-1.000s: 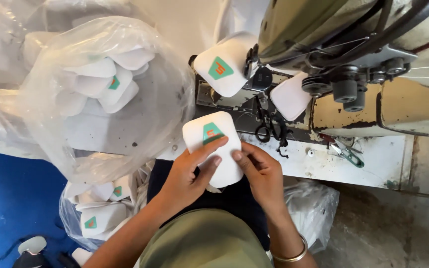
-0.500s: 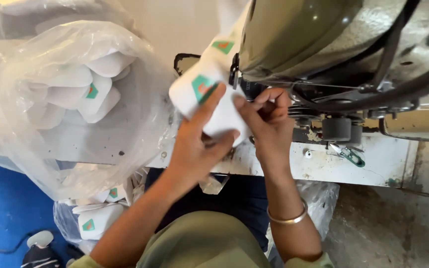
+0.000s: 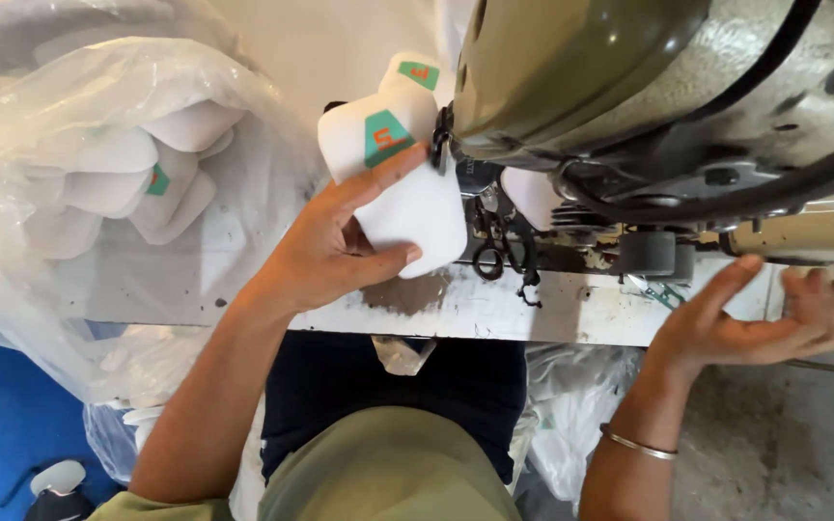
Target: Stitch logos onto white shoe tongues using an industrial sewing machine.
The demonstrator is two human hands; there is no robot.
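Note:
My left hand [image 3: 345, 241] grips a white padded piece [image 3: 407, 183] with a green and orange label, holding it against the left end of the olive sewing machine [image 3: 610, 87]. A second white piece [image 3: 415, 75] with the same kind of label sits just behind it. My right hand [image 3: 760, 318] is out to the right, below the machine's wheel, palm up with fingers apart and nothing in it. A thin metal bangle [image 3: 639, 444] circles that wrist.
A large clear plastic bag [image 3: 98, 193] full of white labelled pieces stands at the left. The white, worn machine table [image 3: 533, 309] runs across the middle, with black scissors [image 3: 504, 256] hanging near its edge. More plastic bags [image 3: 571, 405] lie below. Blue floor [image 3: 2, 425] shows at lower left.
My right hand has let go of the white piece and swung out to the right under the machine. My left hand now holds the piece alone, close to the machine.

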